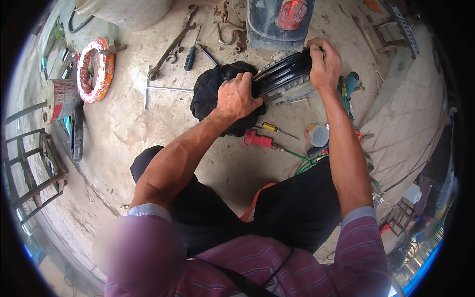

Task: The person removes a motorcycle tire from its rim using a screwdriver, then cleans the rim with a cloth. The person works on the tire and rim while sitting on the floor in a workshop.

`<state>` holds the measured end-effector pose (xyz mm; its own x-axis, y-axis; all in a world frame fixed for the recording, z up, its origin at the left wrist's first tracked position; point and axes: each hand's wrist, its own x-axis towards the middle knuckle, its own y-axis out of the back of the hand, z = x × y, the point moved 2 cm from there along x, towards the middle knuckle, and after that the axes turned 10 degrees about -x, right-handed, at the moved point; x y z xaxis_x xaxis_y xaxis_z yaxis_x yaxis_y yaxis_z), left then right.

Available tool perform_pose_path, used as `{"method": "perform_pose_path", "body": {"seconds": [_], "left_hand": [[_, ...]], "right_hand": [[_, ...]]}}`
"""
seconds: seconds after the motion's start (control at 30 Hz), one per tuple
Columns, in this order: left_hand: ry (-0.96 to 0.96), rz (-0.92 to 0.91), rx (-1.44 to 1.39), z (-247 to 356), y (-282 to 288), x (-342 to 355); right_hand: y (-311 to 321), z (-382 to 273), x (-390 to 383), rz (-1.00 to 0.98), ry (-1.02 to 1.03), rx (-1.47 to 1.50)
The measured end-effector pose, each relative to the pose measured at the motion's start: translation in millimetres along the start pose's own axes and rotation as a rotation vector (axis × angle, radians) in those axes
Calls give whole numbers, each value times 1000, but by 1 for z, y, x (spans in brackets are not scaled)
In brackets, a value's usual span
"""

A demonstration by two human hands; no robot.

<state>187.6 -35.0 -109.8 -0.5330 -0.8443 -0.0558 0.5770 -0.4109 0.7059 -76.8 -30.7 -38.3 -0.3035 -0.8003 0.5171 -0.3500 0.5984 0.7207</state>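
Between my hands lies a tyre (284, 74), with a glossy black grooved band and dusty grey tread blocks along its edges. My right hand (325, 64) is closed around its far right end, thumb bent over the top. At the other end, my left hand (239, 96) is closed with curled fingers, its thumb pointing right; part of its grip is hidden. Dark crumpled cloth (208, 91) bunches beneath and beside that hand. Nearer me are a yellow-handled screwdriver (269, 127) and a red air tool (258, 139) on a green hose.
A long wrench (173, 47), a T-handle wrench (168, 89) and a dark-handled screwdriver (189, 58) lie at the far left. Beyond the tyre stands a dark container (277, 37). A clear tub (317, 134) sits by my right forearm. An orange-white ring (95, 70) and metal frame (37, 173) stand left.
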Motion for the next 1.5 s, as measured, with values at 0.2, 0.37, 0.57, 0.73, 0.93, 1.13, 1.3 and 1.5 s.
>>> {"method": "perform_pose_path", "body": {"seconds": [0.2, 0.37, 0.57, 0.73, 0.93, 1.13, 1.3, 1.5], "left_hand": [[-208, 60, 113, 87, 42, 13], [-153, -189, -202, 70, 67, 21], [76, -132, 80, -25, 72, -14], [31, -330, 94, -61, 24, -35], [33, -175, -350, 12, 75, -20], [-242, 102, -610, 69, 48, -10], [-302, 258, -423, 54, 14, -20], [-37, -104, -62, -77, -43, -53]], "right_hand": [[22, -40, -8, -54, 199, 1], [10, -34, -14, 29, 315, -126], [1, -42, -14, 73, 322, -111], [-4, -43, -13, 79, 372, -101], [4, -35, -9, 69, 327, -110], [0, -43, -9, 67, 339, -108], [4, -45, -9, 57, 339, -118], [-5, -45, 4, 81, 311, -43]]}}
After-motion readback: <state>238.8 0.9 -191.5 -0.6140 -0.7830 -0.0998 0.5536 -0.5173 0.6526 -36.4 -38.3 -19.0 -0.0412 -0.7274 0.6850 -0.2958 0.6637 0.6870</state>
